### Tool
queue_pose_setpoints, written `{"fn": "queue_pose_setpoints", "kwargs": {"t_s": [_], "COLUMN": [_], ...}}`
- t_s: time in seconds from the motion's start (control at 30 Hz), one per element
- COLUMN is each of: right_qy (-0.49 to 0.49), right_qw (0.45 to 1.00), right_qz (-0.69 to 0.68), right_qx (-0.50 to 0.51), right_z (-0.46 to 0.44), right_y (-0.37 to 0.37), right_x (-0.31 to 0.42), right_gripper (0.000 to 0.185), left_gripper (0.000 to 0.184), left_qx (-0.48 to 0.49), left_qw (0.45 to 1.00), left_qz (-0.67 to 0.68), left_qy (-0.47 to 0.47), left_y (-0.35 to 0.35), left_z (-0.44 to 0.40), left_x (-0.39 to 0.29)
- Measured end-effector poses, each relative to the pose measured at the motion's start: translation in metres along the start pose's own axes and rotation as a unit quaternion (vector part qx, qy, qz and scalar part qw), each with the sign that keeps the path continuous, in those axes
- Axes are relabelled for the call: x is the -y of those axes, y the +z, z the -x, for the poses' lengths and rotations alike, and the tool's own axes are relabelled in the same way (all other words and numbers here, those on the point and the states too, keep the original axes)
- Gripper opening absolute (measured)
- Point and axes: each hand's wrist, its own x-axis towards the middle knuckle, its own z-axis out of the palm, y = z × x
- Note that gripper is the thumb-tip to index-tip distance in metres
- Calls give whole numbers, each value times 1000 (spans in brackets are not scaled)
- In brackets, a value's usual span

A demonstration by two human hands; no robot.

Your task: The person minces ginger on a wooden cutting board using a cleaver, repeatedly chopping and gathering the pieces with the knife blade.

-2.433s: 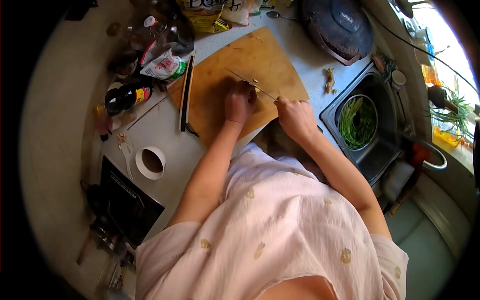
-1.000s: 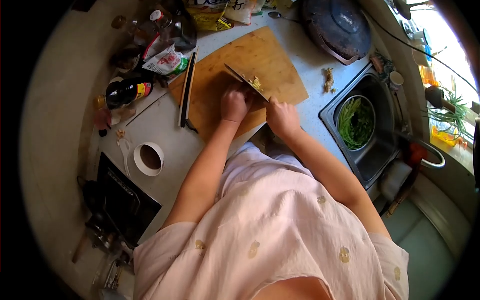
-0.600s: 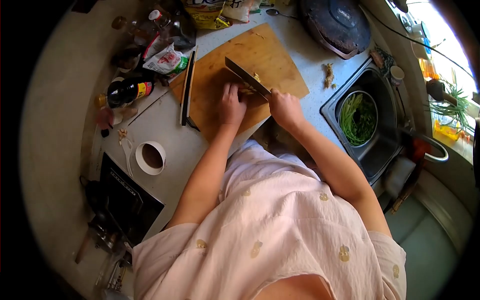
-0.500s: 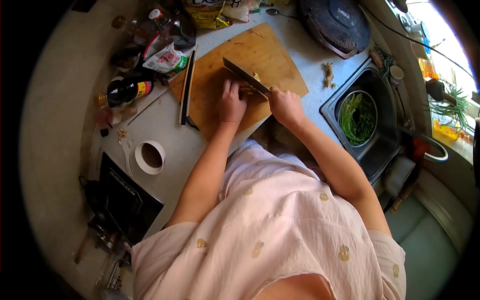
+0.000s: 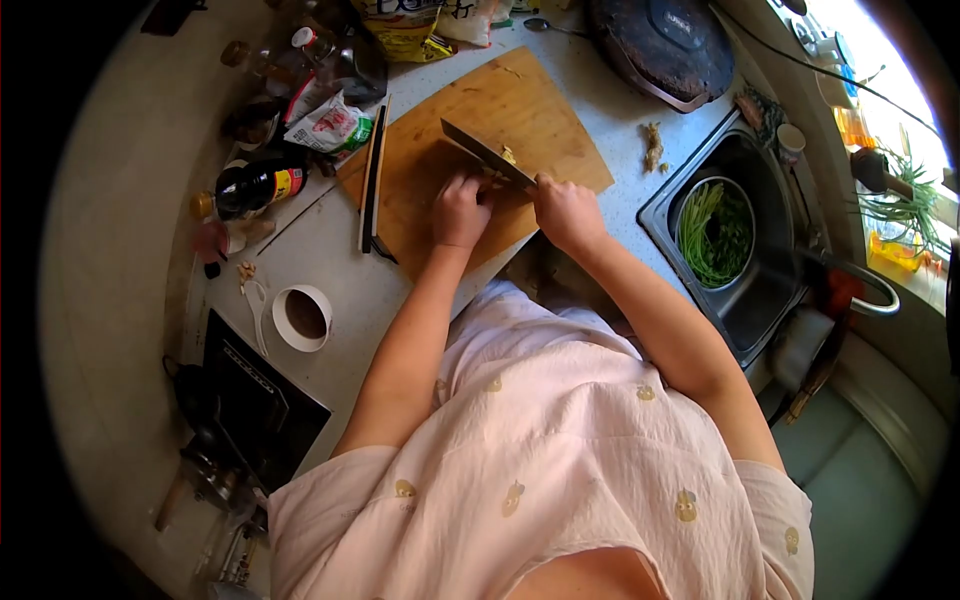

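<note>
My right hand (image 5: 568, 213) is wrapped round the handle of a broad kitchen knife (image 5: 485, 152). Its dark blade slants up and left across a wooden cutting board (image 5: 420, 130). Small yellow bits of ginger (image 5: 509, 156) cling to the far side of the blade. On the near side, my left hand (image 5: 462, 210) rests on the board with curled fingers, pressing down a piece of ginger that they mostly hide. The fingertips are close to the blade.
Right of the board lies a knobbly ginger scrap (image 5: 653, 148). Beyond it, a sink (image 5: 770, 300) holds a bowl of green stalks (image 5: 715, 235). Chopsticks (image 5: 374, 180) lie along the board's left edge. A cup of brown liquid (image 5: 302, 318) and a soy sauce bottle (image 5: 262, 187) stand left.
The left fingers have drawn in slightly, more tightly curled beside the blade. Knife and right hand keep nearly the same place; the whole view has shifted a little.
</note>
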Motion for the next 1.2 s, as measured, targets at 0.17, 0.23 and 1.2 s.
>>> {"fn": "queue_pose_setpoints", "kwargs": {"t_s": [0.17,0.23,1.2], "right_qy": [-4,-5,-53], "right_qw": [1000,1000,997], "right_qz": [-4,-6,59], "right_qx": [-6,-11,8], "right_z": [-1,0,3], "right_y": [0,1,-38], "right_x": [-2,-2,24], "right_gripper": [22,22,10], "left_gripper": [11,11,13], "left_qx": [-18,-36,-74], "left_qw": [999,998,995], "left_qz": [39,52,5], "left_qy": [23,22,70], "left_y": [0,-5,10], "left_z": [3,0,-9], "left_x": [4,-3,4]}}
